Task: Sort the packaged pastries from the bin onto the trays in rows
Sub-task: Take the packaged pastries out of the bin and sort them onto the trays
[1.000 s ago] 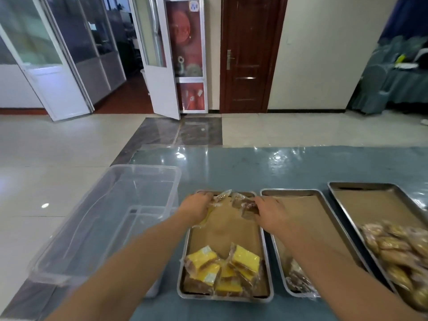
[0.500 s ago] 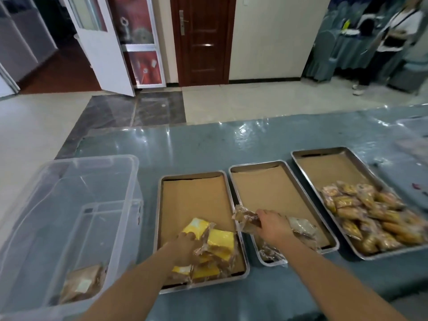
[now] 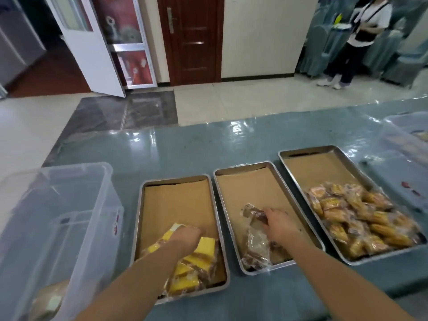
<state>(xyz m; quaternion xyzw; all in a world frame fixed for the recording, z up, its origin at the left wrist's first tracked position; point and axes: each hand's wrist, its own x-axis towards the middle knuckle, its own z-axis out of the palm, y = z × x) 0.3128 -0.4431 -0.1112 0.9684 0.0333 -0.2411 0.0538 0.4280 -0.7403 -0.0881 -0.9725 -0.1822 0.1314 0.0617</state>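
I'm setting down: my left hand [image 3: 185,237] rests on a yellow pastry pack [image 3: 205,245], my right hand [image 3: 278,222] seemingly pinches a brown pastry pack [image 3: 253,213] at its ten o'clock, release next.

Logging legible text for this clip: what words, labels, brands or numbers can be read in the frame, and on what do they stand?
No text can be read.
clear bin: red markings on its side, too blurred to read.
red glass panel by the white door: pale symbols, not legible as words.
yellow pastry packs, brown pastry packs, golden pastry packs: wrapper printing too small to read.
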